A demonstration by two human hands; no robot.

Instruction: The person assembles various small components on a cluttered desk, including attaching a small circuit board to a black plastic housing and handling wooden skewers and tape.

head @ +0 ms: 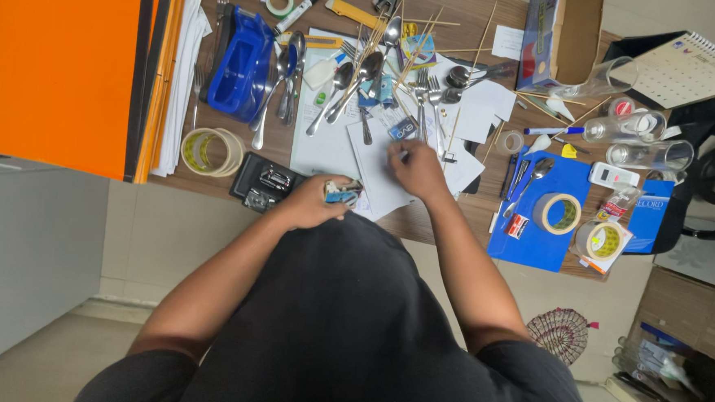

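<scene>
My left hand [313,200] is closed around a small bundle of blue and silver objects [341,194] at the near edge of the wooden desk [212,181]. My right hand [416,167] rests on white paper sheets [375,173], its fingertips pinching something small that I cannot make out. Just beyond my fingers lie several spoons and forks [356,78] and thin wooden skewers [415,33].
An orange folder stack [71,64] fills the left. A blue tape dispenser [242,60], tape rolls [205,151], a black stapler box [265,180], a blue folder [540,227] with tape rolls [558,213], clear glasses [639,126], a cardboard box [562,36] and a calendar [691,67] crowd the desk.
</scene>
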